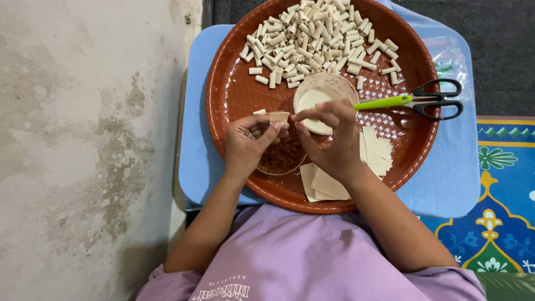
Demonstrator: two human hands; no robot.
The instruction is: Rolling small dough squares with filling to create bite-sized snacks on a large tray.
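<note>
My left hand (248, 142) pinches a small pale rolled dough wrapper (279, 117) between thumb and fingers, above a clear bowl of reddish-brown filling (281, 158). My right hand (329, 136) has its fingertips at the wrapper's right end, in front of a small clear bowl of whitish paste (321, 89). Both hands hover over a round brown woven-pattern tray (228, 95). A heap of finished pale rolls (317, 39) lies on the tray's far half. Flat square wrappers (323, 184) lie under my right wrist, and more wrappers (376, 149) sit to its right.
Scissors with a green blade cover and black handles (423, 99) rest on the tray's right rim. The tray sits on a light blue low table (195, 150). A stained concrete wall or floor (83, 150) is on the left, a patterned blue mat (501, 184) on the right.
</note>
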